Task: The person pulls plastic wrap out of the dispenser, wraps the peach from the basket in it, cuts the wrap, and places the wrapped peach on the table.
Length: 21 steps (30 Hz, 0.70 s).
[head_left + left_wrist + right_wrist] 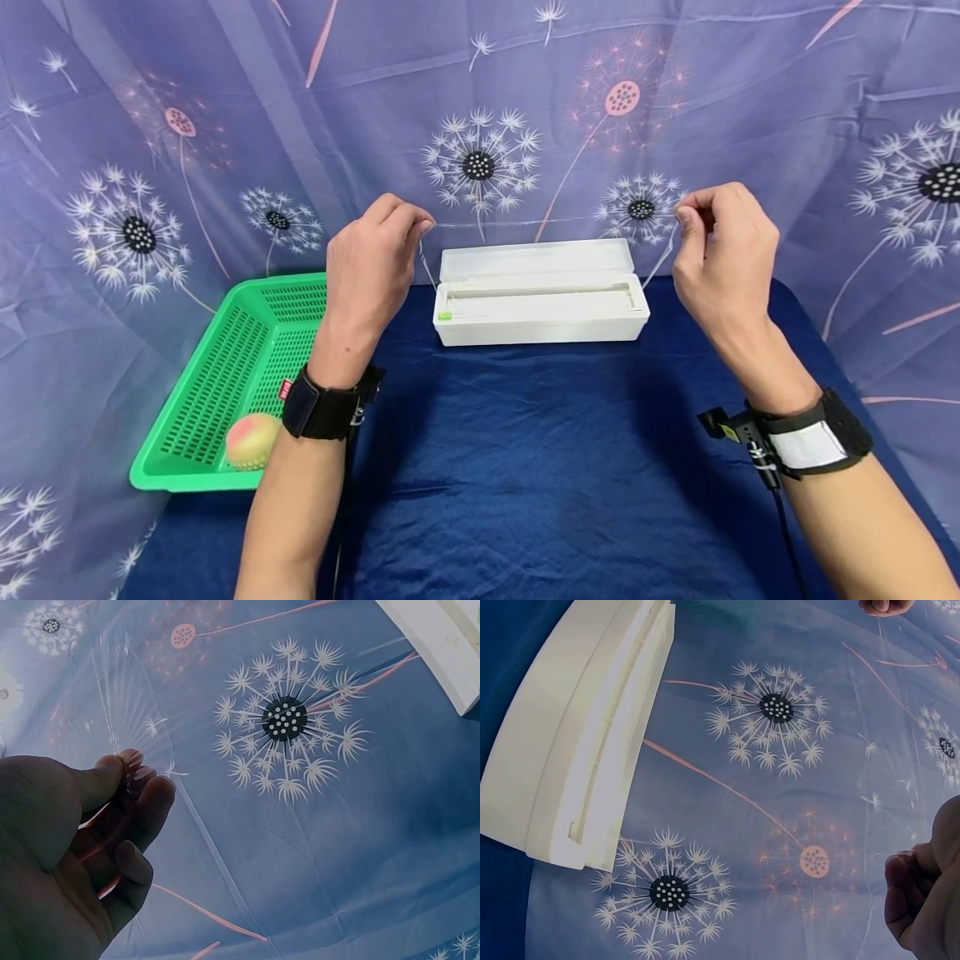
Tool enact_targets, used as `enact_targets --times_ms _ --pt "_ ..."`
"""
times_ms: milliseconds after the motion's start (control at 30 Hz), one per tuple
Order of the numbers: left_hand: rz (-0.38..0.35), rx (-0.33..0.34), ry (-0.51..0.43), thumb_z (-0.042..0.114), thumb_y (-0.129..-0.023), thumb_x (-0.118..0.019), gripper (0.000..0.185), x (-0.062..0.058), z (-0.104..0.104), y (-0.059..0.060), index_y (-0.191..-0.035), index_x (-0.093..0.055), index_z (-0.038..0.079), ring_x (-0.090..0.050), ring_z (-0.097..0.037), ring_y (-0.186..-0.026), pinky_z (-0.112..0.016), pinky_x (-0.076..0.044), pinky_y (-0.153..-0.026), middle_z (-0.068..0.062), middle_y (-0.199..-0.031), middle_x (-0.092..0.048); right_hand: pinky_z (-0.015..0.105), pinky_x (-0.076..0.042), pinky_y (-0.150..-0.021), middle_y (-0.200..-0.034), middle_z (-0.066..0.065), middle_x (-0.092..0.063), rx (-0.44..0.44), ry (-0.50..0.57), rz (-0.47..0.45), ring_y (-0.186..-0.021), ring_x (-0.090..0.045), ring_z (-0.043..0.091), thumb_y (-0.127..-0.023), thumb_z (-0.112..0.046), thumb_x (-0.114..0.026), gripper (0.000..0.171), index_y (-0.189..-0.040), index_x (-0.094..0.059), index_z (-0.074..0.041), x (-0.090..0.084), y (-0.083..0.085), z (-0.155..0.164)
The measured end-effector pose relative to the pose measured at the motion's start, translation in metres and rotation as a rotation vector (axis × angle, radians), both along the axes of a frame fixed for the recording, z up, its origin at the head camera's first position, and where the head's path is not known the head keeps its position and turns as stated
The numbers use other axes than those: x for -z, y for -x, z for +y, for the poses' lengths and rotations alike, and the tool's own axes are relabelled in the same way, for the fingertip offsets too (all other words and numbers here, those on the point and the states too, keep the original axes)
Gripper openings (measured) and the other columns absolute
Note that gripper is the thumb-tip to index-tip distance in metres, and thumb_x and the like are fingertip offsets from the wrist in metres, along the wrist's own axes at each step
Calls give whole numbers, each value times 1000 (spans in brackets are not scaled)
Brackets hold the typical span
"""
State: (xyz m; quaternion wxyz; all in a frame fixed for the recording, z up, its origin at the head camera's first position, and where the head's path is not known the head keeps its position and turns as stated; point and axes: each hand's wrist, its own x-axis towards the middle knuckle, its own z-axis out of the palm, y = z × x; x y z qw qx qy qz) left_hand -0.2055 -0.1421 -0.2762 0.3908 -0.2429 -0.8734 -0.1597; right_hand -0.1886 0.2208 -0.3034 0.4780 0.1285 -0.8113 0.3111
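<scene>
Up above a blue-covered table (525, 467), two hands are stretching a clear plastic film (555, 242) out of a white dispenser box (540, 304) at the far side — the left hand (371, 262) and right hand (723, 250) are each pinching a top corner between thumb and fingertips. Left of the box, a green basket (225, 375) is holding a peach (252, 440).

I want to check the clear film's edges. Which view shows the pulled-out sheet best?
The left wrist view: the clear film shows creases and an edge where the left hand pinches it. The head view shows only faint edges rising from the white dispenser box. The right wrist view barely shows it.
</scene>
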Motion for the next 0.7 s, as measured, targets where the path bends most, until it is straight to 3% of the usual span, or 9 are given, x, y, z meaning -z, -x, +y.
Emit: enact_targets --times_ms 700 --pt "7 17 -14 27 -108 -63 24 -7 0 4 -104 -78 9 -66 -26 -69 -44 -51 -60 -7 -99 -70 33 -37 -77 -96 26 -65 1 -6 -3 -85 -60 39 -108 -8 -58 22 -101 -68 9 -9 2 1"
